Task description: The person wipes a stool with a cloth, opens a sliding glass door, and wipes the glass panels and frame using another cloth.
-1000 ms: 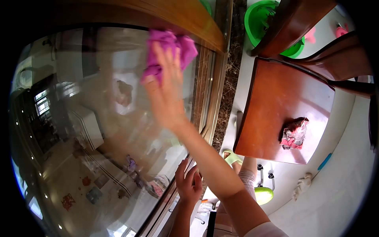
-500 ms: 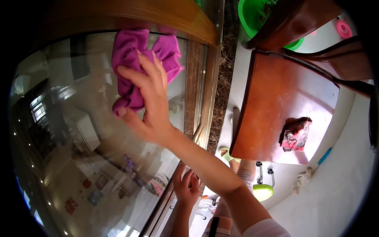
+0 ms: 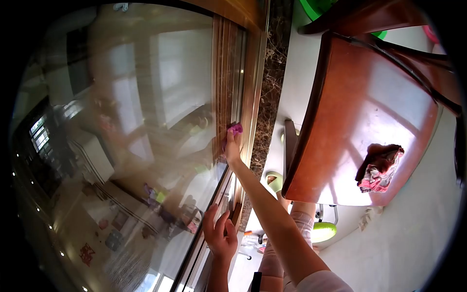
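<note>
My right hand [image 3: 233, 148] holds the bunched purple cloth [image 3: 235, 129] against the right side of the glass pane [image 3: 146, 121], beside its wooden frame [image 3: 254, 92]. The cloth is mostly hidden behind my fingers. Lower down, my left hand [image 3: 221, 233] is raised next to the lower edge of the glass, its fingers apart and slightly curled, with nothing in it. Reflections of the room show in the pane.
To the right stands a brown wooden chair [image 3: 335, 112] with a crumpled red and grey cloth [image 3: 382, 169] on its seat. A green basin [image 3: 315, 7] is behind it. A lime-green round seat [image 3: 323, 232] is below the chair.
My right hand has moved the purple cloth down and right, from the upper glass to the pane's right side. My left hand has shifted slightly left. The view has shifted too.
</note>
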The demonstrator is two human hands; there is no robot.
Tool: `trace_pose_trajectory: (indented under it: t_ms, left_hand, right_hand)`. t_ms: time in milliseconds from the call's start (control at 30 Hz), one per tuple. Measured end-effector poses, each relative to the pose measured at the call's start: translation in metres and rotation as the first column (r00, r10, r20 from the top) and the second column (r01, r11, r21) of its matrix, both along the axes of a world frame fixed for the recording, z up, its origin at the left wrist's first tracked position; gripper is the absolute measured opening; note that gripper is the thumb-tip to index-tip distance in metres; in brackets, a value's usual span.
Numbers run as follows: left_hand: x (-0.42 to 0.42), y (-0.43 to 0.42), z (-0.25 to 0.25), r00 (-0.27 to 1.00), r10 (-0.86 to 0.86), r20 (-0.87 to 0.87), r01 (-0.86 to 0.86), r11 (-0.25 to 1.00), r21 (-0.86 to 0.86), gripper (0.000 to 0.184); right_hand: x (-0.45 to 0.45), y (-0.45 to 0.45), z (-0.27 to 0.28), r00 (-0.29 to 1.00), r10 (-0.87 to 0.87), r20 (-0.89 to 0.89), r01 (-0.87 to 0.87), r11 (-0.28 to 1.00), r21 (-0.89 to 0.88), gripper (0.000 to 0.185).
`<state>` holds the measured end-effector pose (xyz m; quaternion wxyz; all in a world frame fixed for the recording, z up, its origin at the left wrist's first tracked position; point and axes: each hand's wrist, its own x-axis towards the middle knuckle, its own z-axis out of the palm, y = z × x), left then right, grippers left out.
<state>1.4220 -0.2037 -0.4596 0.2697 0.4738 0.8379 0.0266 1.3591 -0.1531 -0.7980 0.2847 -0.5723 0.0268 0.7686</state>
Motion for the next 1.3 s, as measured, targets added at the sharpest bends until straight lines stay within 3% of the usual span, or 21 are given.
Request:
trace_pose_trajectory:
  t_ms: [67,100,167,200,233,267,333,433,600,667,733,800,867,967,1033,1067,1133,1200,1300]
  left_hand:
    - [-0.004,-0.006,-0.001,1.0,-0.017,-0.023,0.016,0.999,-0.028,0.036]
    - [-0.006,-0.014,-0.002,0.999,-0.035,-0.033,0.033,0.998,-0.051,0.035]
    - [-0.007,-0.03,-0.007,0.999,-0.03,-0.034,0.027,0.997,-0.072,0.032]
    - [-0.007,-0.038,-0.01,0.999,-0.027,-0.036,0.024,0.996,-0.085,0.03]
    - [-0.006,-0.046,-0.011,0.999,-0.02,-0.033,0.016,0.994,-0.104,0.032]
    - [-0.006,-0.048,-0.014,0.997,-0.061,-0.043,0.056,0.992,-0.111,0.032]
    - [-0.007,-0.048,-0.015,0.987,-0.146,-0.06,0.137,0.982,-0.13,0.033]
    - [-0.005,-0.052,-0.021,0.989,-0.127,-0.073,0.115,0.983,-0.142,0.032]
    - [0.002,-0.054,-0.026,0.986,-0.136,-0.093,0.114,0.971,-0.211,0.031]
    - [0.002,-0.055,-0.026,0.984,-0.145,-0.1,0.116,0.961,-0.249,0.031]
    - [0.0,-0.057,-0.026,0.983,-0.155,-0.102,0.122,0.954,-0.273,0.031]
    - [0.001,-0.057,-0.028,0.979,-0.168,-0.113,0.129,0.947,-0.295,0.031]
    - [0.003,-0.054,-0.028,0.973,-0.186,-0.134,0.135,0.937,-0.322,0.031]
    - [0.005,-0.055,-0.03,0.972,-0.184,-0.148,0.129,0.94,-0.317,0.03]
    - [0.003,-0.054,-0.032,0.973,-0.182,-0.145,0.128,0.939,-0.32,0.03]
    - [0.003,-0.055,-0.029,0.973,-0.183,-0.141,0.129,0.936,-0.327,0.03]
    - [0.002,-0.055,-0.026,0.972,-0.193,-0.136,0.137,0.93,-0.34,0.029]
    - [0.002,-0.055,-0.029,0.97,-0.2,-0.138,0.141,0.926,-0.349,0.028]
    - [0.003,-0.056,-0.032,0.965,-0.21,-0.158,0.139,0.918,-0.371,0.027]
  right_hand:
    - [-0.005,0.022,0.026,0.984,-0.174,-0.037,0.177,0.971,0.162,0.068]
    - [-0.004,0.067,0.042,0.986,-0.163,0.036,0.148,0.951,0.271,0.068]
    - [0.001,0.169,0.068,0.938,-0.052,0.342,-0.116,0.884,0.453,0.069]
    - [0.002,0.217,0.064,0.929,-0.053,0.367,-0.152,0.847,0.509,0.07]
    - [0.005,0.254,0.046,0.971,-0.072,0.226,-0.067,0.832,0.55,0.069]
    - [-0.004,0.281,0.018,0.978,-0.108,0.179,-0.004,0.845,0.535,0.07]
    - [-0.003,0.258,0.008,0.971,-0.037,0.238,-0.058,0.922,0.382,0.067]
    - [0.001,0.215,-0.009,0.95,0.07,0.305,-0.127,0.977,0.172,0.062]
    - [-0.003,0.006,-0.104,0.952,0.227,0.207,-0.197,0.968,-0.158,0.049]
    - [-0.004,0.032,-0.08,0.877,0.346,0.335,-0.285,0.933,-0.218,0.055]
    - [0.007,0.112,-0.033,0.856,0.287,0.429,-0.275,0.957,-0.092,0.056]
    - [0.021,0.194,-0.007,0.884,0.273,0.38,-0.31,0.95,0.04,0.051]
    - [0.032,0.251,-0.003,0.923,0.197,0.33,-0.3,0.906,0.299,0.053]
    - [0.021,0.233,-0.008,0.944,-0.009,0.33,-0.113,0.931,0.347,0.052]
    - [0.023,0.192,-0.02,0.873,0.227,0.431,-0.3,0.948,0.109,0.057]
    - [0.021,0.165,-0.057,0.934,0.246,0.258,-0.283,0.952,0.12,0.057]
    - [0.022,0.153,-0.062,0.919,0.303,0.252,-0.324,0.945,0.046,0.057]
    - [0.029,0.187,-0.006,0.884,0.276,0.377,-0.325,0.943,0.072,0.056]
    - [0.024,0.211,-0.013,0.987,-0.019,0.16,-0.045,0.921,0.388,0.051]
